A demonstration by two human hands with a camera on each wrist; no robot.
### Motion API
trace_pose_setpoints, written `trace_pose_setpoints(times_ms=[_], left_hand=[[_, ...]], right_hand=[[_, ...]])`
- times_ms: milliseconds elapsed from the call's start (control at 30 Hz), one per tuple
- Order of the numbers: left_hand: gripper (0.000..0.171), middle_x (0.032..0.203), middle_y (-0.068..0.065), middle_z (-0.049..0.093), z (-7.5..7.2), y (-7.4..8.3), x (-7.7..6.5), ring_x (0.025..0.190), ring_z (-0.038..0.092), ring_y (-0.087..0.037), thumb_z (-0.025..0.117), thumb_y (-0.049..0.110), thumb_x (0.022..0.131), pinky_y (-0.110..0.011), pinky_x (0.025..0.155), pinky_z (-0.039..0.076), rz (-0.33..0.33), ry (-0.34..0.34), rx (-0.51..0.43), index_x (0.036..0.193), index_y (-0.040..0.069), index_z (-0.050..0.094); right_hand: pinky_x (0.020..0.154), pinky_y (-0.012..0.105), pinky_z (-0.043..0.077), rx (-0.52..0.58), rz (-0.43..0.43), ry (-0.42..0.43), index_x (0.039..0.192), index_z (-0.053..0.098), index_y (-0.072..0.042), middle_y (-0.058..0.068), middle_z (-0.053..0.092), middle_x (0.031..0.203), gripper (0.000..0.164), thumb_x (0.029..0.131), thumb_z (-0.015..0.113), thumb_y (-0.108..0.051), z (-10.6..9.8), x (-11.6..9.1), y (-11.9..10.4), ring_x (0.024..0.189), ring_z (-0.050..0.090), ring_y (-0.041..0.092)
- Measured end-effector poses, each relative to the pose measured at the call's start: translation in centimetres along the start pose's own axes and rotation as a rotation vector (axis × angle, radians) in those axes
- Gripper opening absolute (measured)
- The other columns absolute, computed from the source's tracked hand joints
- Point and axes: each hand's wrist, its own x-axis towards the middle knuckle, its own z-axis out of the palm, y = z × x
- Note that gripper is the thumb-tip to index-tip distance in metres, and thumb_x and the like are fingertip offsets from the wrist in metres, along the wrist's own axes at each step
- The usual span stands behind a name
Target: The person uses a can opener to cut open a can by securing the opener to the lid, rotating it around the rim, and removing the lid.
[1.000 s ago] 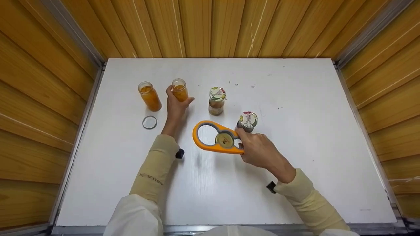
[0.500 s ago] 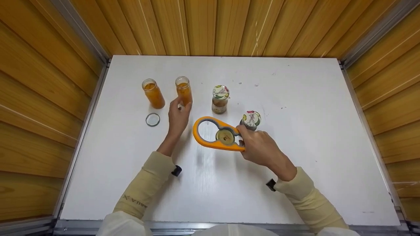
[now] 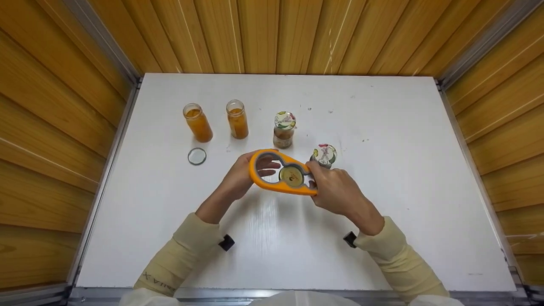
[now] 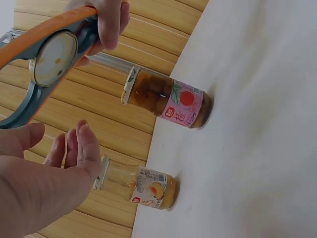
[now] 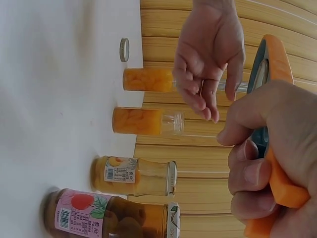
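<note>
My right hand (image 3: pixel 338 191) grips the handles of an orange and grey jar opener (image 3: pixel 265 186), held above the table. A gold lid (image 3: pixel 291 175) sits in the opener's smaller ring. My left hand (image 3: pixel 238 177) is beside and partly below the opener's rounded end, fingers loosely bent and holding nothing; in the left wrist view the palm (image 4: pixel 44 191) is bare. Partly behind my right hand stands a lidded jar with a pink label (image 4: pixel 183 104). Another lidded jar (image 3: pixel 283 131), with a pale label, stands farther back.
Two uncapped jars of orange fruit, the left jar (image 3: pixel 199 125) and the right jar (image 3: pixel 238 121), stand upright at the back left. A loose lid (image 3: pixel 197 156) lies on the white table (image 3: pixel 148 212) in front of them. Wood-patterned walls (image 3: pixel 259 38) surround the table.
My left hand has let go of the right uncapped jar and come back toward me and rightward, up to the jar opener. My right hand and the opener have hardly moved.
</note>
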Motion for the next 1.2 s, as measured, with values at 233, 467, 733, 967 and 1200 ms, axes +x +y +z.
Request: trace_pose_setpoints(times_ms=[233,467,733,967,1200], left_hand=[[0.03,0.13,-0.018,0.066,0.4,0.3,-1.1,0.119,0.065,-0.034,0.063,0.02,0.105,-0.045,0.105,0.051,-0.062,-0.069,-0.162,0.129,0.005,0.069],[0.055,0.132,-0.02,0.063,0.4,0.3,-1.6,0.116,0.064,-0.032,0.076,0.026,0.095,-0.039,0.105,0.051,-0.086,-0.183,-0.134,0.14,-0.001,0.058],[0.063,0.115,-0.014,0.07,0.8,-0.4,-1.8,0.1,0.066,-0.023,0.081,0.033,0.09,-0.033,0.098,0.053,-0.104,-0.237,-0.166,0.136,-0.005,0.059],[0.042,0.109,-0.012,0.072,1.2,-1.0,-1.9,0.097,0.067,-0.02,0.075,0.021,0.097,-0.031,0.096,0.054,-0.097,-0.271,-0.18,0.128,-0.005,0.063],[0.036,0.112,-0.013,0.071,1.6,-1.5,-1.7,0.098,0.067,-0.02,0.068,0.016,0.1,-0.031,0.095,0.055,-0.097,-0.28,-0.15,0.128,-0.007,0.063]], right_hand=[[0.053,0.038,0.056,-0.002,0.002,0.006,0.119,0.055,-0.004,0.009,0.071,0.083,0.054,0.073,0.081,0.0,-0.1,-0.2,0.0,0.058,0.064,0.023],[0.054,0.038,0.056,-0.006,0.014,0.003,0.119,0.055,-0.003,0.009,0.071,0.083,0.053,0.073,0.082,0.0,-0.3,-0.1,-0.3,0.058,0.065,0.022],[0.052,0.036,0.055,-0.013,-0.001,0.0,0.119,0.054,-0.002,0.008,0.071,0.081,0.056,0.072,0.084,0.0,0.0,-0.4,-0.5,0.055,0.063,0.022],[0.047,0.034,0.05,-0.039,-0.021,0.001,0.118,0.055,-0.003,0.005,0.066,0.076,0.047,0.078,0.079,0.001,0.4,-0.7,-0.4,0.05,0.055,0.018],[0.051,0.032,0.052,-0.027,0.024,-0.059,0.119,0.055,-0.004,0.006,0.069,0.082,0.049,0.078,0.082,-0.001,0.5,-0.8,-0.5,0.054,0.058,0.017]])
